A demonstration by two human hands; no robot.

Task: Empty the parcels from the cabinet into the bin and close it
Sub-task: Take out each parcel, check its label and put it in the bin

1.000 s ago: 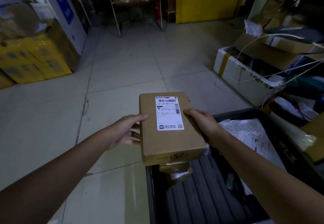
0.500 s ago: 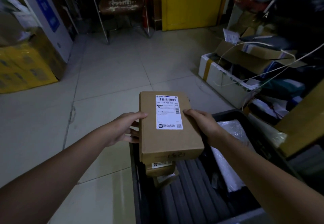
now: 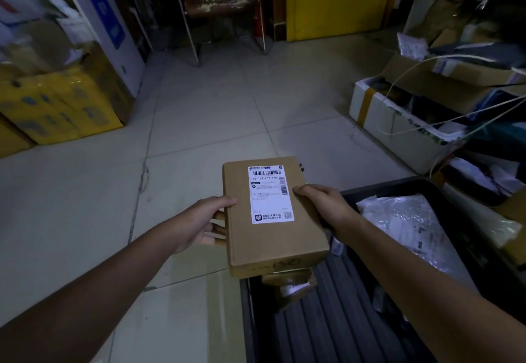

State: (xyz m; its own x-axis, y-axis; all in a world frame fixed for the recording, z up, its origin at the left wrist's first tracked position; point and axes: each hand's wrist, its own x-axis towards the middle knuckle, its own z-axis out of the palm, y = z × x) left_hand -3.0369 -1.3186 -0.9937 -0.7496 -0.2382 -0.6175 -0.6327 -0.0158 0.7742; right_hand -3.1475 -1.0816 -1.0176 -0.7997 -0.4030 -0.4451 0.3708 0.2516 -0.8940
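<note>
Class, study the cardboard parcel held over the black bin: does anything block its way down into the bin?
Nothing visible blocks it. The flat brown cardboard parcel, gripped by the left hand and right hand, hangs over the left edge of the open black plastic bin; a smaller cardboard box lies beneath inside, beside bare ribbed floor.

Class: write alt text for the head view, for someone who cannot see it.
A left hand and a right hand hold a cardboard parcel with a white shipping label by its side edges, partly over a black bin. The bin holds a plastic-wrapped parcel and small boxes; floor tiles lie beyond.
</note>
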